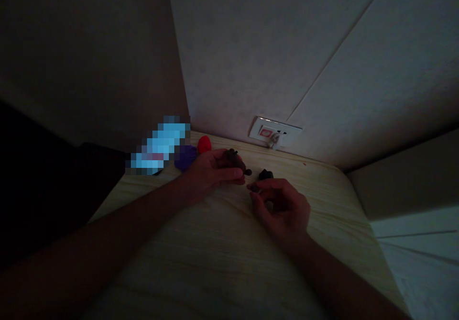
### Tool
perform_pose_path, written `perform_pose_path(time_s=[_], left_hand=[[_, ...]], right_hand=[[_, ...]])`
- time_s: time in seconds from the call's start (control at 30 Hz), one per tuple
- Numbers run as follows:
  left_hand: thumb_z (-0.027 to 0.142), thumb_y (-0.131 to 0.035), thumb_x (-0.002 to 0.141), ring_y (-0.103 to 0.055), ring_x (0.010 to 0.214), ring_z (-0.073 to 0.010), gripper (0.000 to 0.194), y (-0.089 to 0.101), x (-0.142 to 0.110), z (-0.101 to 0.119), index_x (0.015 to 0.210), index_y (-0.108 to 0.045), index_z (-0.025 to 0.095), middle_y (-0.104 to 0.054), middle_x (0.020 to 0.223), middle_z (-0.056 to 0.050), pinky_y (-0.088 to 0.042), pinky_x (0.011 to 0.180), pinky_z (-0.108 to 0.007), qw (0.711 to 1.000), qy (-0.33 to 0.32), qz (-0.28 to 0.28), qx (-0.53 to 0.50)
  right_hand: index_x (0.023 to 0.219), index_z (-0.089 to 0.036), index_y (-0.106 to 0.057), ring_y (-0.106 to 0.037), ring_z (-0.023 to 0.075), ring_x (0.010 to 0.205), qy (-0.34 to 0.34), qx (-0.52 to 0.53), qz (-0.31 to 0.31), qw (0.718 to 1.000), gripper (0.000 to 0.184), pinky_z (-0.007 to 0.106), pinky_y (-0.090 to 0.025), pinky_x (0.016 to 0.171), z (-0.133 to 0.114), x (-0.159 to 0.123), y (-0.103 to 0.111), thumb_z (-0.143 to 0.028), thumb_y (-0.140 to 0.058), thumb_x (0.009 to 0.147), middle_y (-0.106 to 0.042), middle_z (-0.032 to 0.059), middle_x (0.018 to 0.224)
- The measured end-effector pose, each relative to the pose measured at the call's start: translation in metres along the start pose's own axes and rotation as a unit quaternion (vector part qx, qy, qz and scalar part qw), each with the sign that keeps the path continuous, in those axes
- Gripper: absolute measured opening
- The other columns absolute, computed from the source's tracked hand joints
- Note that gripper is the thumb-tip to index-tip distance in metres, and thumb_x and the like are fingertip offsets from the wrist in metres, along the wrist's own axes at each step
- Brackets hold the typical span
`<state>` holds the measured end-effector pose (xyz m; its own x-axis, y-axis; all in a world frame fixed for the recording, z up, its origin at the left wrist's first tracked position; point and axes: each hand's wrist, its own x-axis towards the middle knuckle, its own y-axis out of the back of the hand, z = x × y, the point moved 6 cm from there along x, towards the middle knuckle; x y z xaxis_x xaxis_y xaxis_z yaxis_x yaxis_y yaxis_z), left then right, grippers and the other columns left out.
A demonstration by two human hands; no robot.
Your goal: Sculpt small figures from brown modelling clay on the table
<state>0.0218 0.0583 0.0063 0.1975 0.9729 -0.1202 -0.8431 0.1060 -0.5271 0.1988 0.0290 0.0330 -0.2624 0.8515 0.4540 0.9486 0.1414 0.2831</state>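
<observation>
My left hand [211, 172] is closed around a small brown clay figure [234, 161], which has rounded bits sticking out at its top and lower right. My right hand [281, 210] is a little to the right and nearer to me, with thumb and forefinger pinching a small dark piece of clay [254, 188]. The two hands are apart. Just beyond my right fingers sits a black lump [266, 174]. A purple lump [185, 158] and a red lump [204, 144] lie behind my left hand. Dim light hides fine detail.
The pale wooden tabletop [201, 262] meets the wall at the back. A lit, blurred-out screen [161, 145] stands at the left edge. On the wall is a socket plate [274, 131] with a white plug in it. A pale panel [405, 181] borders the table's right side.
</observation>
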Motion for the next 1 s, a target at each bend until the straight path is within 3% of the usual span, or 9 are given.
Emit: perform_pose_path(time_s=[0.23, 0.4, 0.57, 0.73, 0.87, 1.0], left_hand=[[0.016, -0.09, 0.066, -0.074, 0.078, -0.018, 0.03, 0.0, 0.001, 0.001, 0.09, -0.072, 0.013, -0.076, 0.088, -0.005, -0.062, 0.078, -0.034, 1.0, -0.009, -0.012, 0.017], [0.016, -0.091, 0.066, -0.074, 0.076, -0.0172, 0.031, 0.0, 0.001, 0.001, 0.091, -0.073, 0.013, -0.077, 0.087, -0.004, -0.061, 0.077, -0.032, 1.0, -0.001, -0.006, 0.016], [0.014, -0.089, 0.067, -0.076, 0.077, -0.0175, 0.032, -0.001, -0.001, 0.002, 0.096, -0.075, 0.013, -0.078, 0.09, -0.004, -0.062, 0.077, -0.031, 1.0, 0.011, -0.01, -0.017], [0.013, -0.082, 0.078, -0.075, 0.087, -0.0178, 0.036, -0.002, -0.003, 0.006, 0.113, -0.074, 0.013, -0.079, 0.098, -0.007, -0.062, 0.082, -0.03, 0.995, 0.026, -0.045, -0.081], [0.01, -0.08, 0.08, -0.075, 0.093, -0.0193, 0.036, 0.0, -0.004, 0.008, 0.114, -0.07, 0.014, -0.079, 0.103, -0.008, -0.063, 0.081, -0.031, 0.993, 0.018, -0.046, -0.103], [0.009, -0.08, 0.078, -0.075, 0.092, -0.021, 0.03, 0.002, -0.005, 0.006, 0.105, -0.067, 0.014, -0.079, 0.105, -0.01, -0.062, 0.083, -0.035, 0.995, 0.028, -0.028, -0.091]], right_hand=[[0.1, -0.021, -0.071, -0.066, 0.0114, 0.052, 0.019, -0.032, 0.0, 0.999, 0.013, 0.02, -0.051, 0.047, -0.003, 0.001, 0.001, -0.019, -0.074, 0.087, -0.075, 0.0022, 0.074], [0.103, -0.022, -0.073, -0.067, 0.0113, 0.058, 0.038, -0.022, -0.008, 0.999, 0.017, 0.022, -0.055, 0.052, -0.002, 0.002, 0.0, -0.016, -0.075, 0.087, -0.078, 0.004, 0.087], [0.103, -0.022, -0.075, -0.066, 0.0117, 0.056, 0.118, -0.064, -0.002, 0.991, 0.018, 0.024, -0.058, 0.053, -0.021, 0.004, 0.0, -0.014, -0.077, 0.087, -0.077, 0.0022, 0.082], [0.103, -0.022, -0.076, -0.076, 0.0167, 0.072, 0.175, -0.09, -0.013, 0.98, 0.015, 0.026, -0.064, 0.063, -0.038, 0.004, -0.001, -0.014, -0.074, 0.09, -0.081, 0.0041, 0.087], [0.105, -0.022, -0.074, -0.077, 0.0163, 0.074, 0.172, -0.093, -0.004, 0.981, 0.016, 0.025, -0.065, 0.065, -0.035, 0.002, 0.0, -0.013, -0.074, 0.091, -0.082, 0.004, 0.089], [0.108, -0.023, -0.073, -0.075, 0.0149, 0.069, 0.111, -0.078, 0.018, 0.991, 0.021, 0.024, -0.062, 0.061, -0.021, 0.001, 0.001, -0.013, -0.073, 0.091, -0.08, 0.0044, 0.093]])
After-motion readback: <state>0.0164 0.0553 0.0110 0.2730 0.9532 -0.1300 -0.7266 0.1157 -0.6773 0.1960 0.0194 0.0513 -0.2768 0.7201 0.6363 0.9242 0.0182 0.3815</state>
